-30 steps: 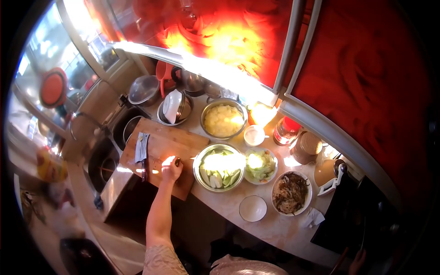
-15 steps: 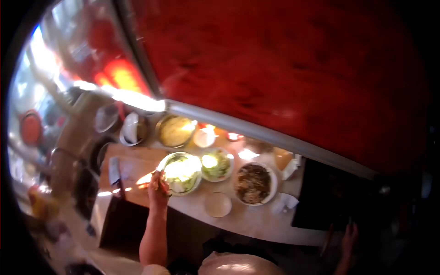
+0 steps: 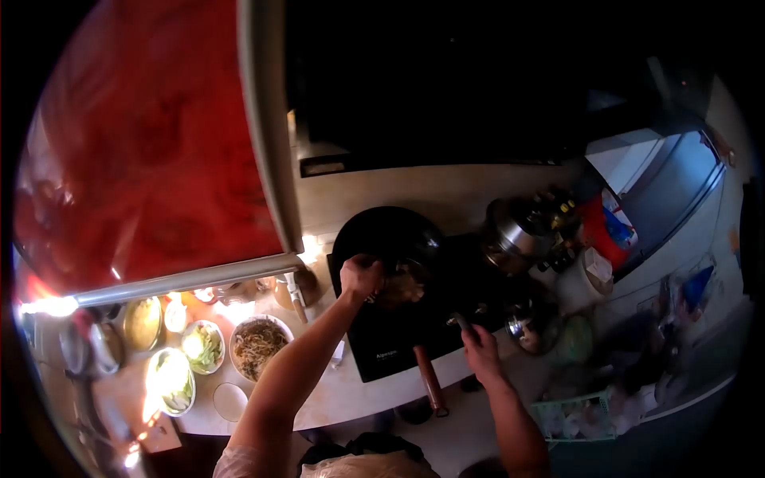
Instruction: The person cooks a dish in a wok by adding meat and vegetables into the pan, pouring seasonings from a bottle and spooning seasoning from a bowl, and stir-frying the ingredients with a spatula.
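Over the left part of a dark wok (image 3: 398,219) on the black stove, my left hand (image 3: 362,277) is closed; what it may hold is too small to name. Some brownish food (image 3: 405,285) lies in the wok, just right of that hand. My right hand (image 3: 480,349) is wrapped round the handle of a utensil (image 3: 460,322) whose far end is lost in the dark over the wok. The wok's wooden handle (image 3: 430,381) points toward my body, left of my right hand.
Left of the stove (image 3: 374,354) stand a bowl of shredded brown food (image 3: 258,347), a plate of greens (image 3: 203,346), a bowl of sliced vegetable (image 3: 170,382) and a small white bowl (image 3: 230,401). A metal pot (image 3: 518,233), bottles and a lidded pan (image 3: 532,325) are on the right.
The view has swung right to the stove. My left hand has moved from the cutting board, past the vegetable bowl, to over the wok. My right hand shows more fully, still by the stove.
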The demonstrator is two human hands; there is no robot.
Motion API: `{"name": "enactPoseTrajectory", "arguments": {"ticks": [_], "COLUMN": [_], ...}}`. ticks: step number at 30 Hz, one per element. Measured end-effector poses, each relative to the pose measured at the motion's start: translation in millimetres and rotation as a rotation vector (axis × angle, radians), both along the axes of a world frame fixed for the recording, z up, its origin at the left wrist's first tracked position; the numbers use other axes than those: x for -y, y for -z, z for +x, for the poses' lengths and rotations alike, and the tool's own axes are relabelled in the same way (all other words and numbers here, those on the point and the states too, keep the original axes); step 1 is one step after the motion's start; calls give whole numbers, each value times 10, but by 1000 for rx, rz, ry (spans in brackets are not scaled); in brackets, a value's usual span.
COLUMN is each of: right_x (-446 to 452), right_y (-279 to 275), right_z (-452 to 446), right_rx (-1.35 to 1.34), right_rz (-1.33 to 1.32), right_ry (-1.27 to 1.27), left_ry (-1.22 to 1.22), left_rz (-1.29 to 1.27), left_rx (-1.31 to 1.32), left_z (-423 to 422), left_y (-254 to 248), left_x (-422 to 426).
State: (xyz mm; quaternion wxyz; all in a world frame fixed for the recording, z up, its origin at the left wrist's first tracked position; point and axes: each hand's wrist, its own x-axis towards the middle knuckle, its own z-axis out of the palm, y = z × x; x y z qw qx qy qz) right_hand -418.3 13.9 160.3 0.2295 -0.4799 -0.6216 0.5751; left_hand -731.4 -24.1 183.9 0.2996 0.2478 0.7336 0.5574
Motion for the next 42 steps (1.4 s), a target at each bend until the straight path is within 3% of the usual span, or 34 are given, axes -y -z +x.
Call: {"name": "enactPoseTrajectory", "arguments": {"ticks": [3,5,7,8,11,12,13,14,15,16,17,18,19,20,21,22,23,24,25,26,28,29,31,32,33,34,37,39,42], "right_x": [-44,-90,4,65,116,129,147,250,274,257,299,278,113,45,-114,-236,-213,-196,-216,-385,-593,-493,319,398,449,241,436,440,442], "right_y": [47,63,-284,-440,-560,-520,-519,-666,-596,-418,-472,-421,-153,-194,-78,20,-199,-266,-269,-141,244,121,-777,-919,-928,-664,-885,-839,-819], "right_z": [100,180,134,124,61,45,51,9,40,88,-20,-153,-235,-353,-373,-392,-506,-604,-739,-666,-643,-657,-912,-877,-807,-584,-642,-677,-757], "right_rx": [-100,96,182,271,329,282,314,389,352,290,357,445,331,403,286,284,421,436,455,455,502,565,653,722,792,511,591,578,645], "right_rz": [36,230,307,391,404,519,504,547,687,753,639,753,588,565,788,851,679,615,551,551,777,664,764,747,728,756,876,830,1000], "right_ry": [53,-39,-45,-58,-111,-145,-194,-226,-274,-322,-375,-382,-339,-331,-403,-352,-405,-387,-366,-377,-432,-351,-484,-463,-440,-464,-509,-461,-544], "left_ry": [76,127,261,301,321,346,482,326,202,179,-5,-31,-103,-253,-366,-509,-653,-806,-947,-984,-1225,-1282,-1295,-1331,-1339,-1269,-1107,-1197,-1210], "left_rz": [-107,-133,-205,-289,-370,-297,-394,38,83,25,81,180,197,180,143,153,-113,-153,-259,-305,-657,-878,-903,-884,-885,-888,-918,-797,-683], "left_rx": [-162,-259,-567,-711,-703,-794,-1222,-910,-537,-524,-421,-340,-298,-303,-260,-116,-282,-374,-278,-331,-555,-713,-553,-541,-538,-511,-551,-431,-364], "left_z": [48,-23,-138,-179,-239,-254,-273,-239,-117,-68,76,42,70,62,8,-41,-105,-246,-307,-305,-575,-643,-709,-779,-859,-899,-994,-1057,-1267], "left_y": [116,355,603,601,317,214,201,49,-140,-162,-305,-84,-230,-196,-13,208,244,747,823,864,1389,1557,1576,1613,1619,1626,1751,1714,1647], "left_x": [-264,-415,-493,-498,-282,-151,-100,184,512,763,1076,1361,1778,2174,2617,3034,3500,4047,4532,4625,5827,6236,6454,6583,6641,6668,6699,6712,6819]}}
